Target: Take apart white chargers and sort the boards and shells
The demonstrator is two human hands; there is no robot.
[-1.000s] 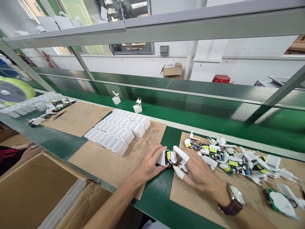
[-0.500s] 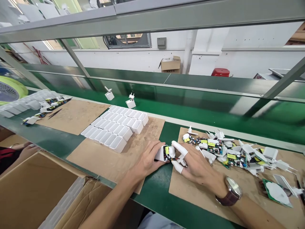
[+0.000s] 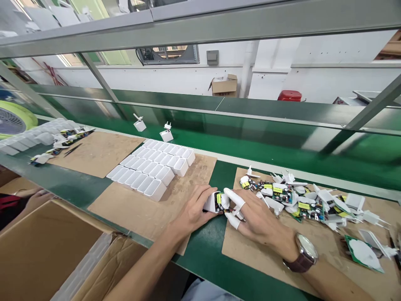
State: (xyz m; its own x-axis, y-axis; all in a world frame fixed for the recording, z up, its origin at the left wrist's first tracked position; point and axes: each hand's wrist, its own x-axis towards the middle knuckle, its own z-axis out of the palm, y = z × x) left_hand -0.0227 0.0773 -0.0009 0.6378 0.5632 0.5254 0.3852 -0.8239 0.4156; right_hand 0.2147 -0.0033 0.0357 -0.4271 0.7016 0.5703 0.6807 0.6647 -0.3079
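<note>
My left hand (image 3: 196, 209) grips a white plastic charger case (image 3: 211, 202) by its sides, its open end facing right. A circuit board (image 3: 222, 201) with a yellow-wrapped part and white filler sits partly in that opening. White finger cots cover the thumb and forefinger of my right hand (image 3: 247, 213), which are closed around the board's outer end. Over the right-hand cardboard sheet (image 3: 260, 255) spreads a pile of circuit boards (image 3: 308, 205) with white plug pieces attached. Rows of empty white cases (image 3: 150, 165) stand on the middle cardboard sheet (image 3: 125, 209).
Two white chargers with plug pins (image 3: 166, 134) lie on the green conveyor belt (image 3: 219, 142) behind the bench. An open carton (image 3: 46, 246) stands at the lower left, near another person's hand (image 3: 37, 200). More cases and boards lie far left beside a green fan (image 3: 15, 119).
Both chargers on the belt have shifted left. My right hand has moved slightly left toward the case; my left hand stays in place.
</note>
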